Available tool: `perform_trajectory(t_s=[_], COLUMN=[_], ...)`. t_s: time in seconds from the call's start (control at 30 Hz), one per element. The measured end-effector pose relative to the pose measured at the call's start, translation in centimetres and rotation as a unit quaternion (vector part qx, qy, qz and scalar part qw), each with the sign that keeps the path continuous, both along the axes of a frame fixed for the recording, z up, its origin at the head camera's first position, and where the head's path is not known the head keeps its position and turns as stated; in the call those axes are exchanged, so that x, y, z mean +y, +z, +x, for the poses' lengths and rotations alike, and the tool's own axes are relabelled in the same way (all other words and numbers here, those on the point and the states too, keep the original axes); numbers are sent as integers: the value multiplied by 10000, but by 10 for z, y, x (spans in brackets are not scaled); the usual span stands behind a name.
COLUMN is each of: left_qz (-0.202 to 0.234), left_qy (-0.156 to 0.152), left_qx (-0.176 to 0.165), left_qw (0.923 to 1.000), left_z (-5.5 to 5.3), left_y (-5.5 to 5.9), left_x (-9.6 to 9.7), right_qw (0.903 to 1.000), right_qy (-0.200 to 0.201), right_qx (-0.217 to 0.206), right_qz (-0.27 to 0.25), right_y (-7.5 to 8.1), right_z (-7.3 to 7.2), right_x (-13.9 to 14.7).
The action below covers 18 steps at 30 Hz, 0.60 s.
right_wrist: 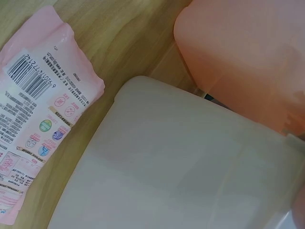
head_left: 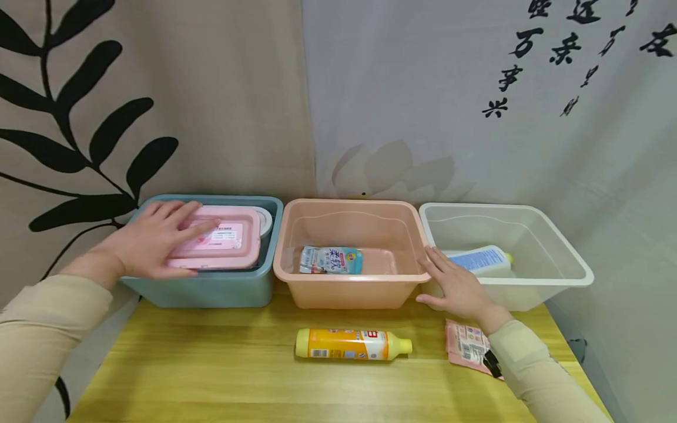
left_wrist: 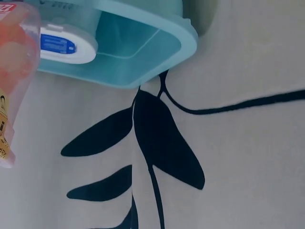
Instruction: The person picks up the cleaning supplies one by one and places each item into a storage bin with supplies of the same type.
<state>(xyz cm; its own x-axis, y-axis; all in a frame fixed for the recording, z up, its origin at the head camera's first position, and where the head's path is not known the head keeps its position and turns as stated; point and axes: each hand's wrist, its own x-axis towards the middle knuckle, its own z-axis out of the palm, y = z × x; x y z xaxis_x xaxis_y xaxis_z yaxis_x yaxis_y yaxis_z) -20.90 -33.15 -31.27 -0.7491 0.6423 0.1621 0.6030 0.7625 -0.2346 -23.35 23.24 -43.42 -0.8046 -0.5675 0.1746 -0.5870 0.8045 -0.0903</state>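
Observation:
In the head view, my left hand (head_left: 153, 241) grips a pink rectangular pack (head_left: 233, 238) with a raised panel and a label, thumb along its near edge and fingers over its top. The pack is above the blue bin (head_left: 227, 294), covering most of its opening. A white lidded item (head_left: 264, 220) shows beside it; in the left wrist view a white lid (left_wrist: 86, 50) bears a blue label. My right hand (head_left: 457, 288) rests with extended fingers at the adjoining rims of the peach bin (head_left: 349, 294) and white bin (head_left: 555, 281).
In the peach bin lies a small blue-and-white packet (head_left: 331, 260). The white bin holds a white bottle (head_left: 483, 261) with a blue label. On the wooden table (head_left: 238, 382) are a yellow bottle (head_left: 351, 344) on its side and a pink packet (right_wrist: 43, 105). Curtains hang behind.

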Motion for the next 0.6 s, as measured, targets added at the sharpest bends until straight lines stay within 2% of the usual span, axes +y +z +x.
perform_trajectory(t_s=[0.23, 0.6], left_qz=[-77, -262], left_qy=[300, 282], left_qx=[-267, -402], left_qw=[9992, 9984], left_z=[-4, -14], left_y=[-8, -23], left_x=[6, 8], right_qw=[9999, 9999], right_qy=[-33, -22], right_qx=[-96, -25], right_qz=[52, 97], right_y=[0, -1], right_z=[0, 1], right_x=[1, 2])
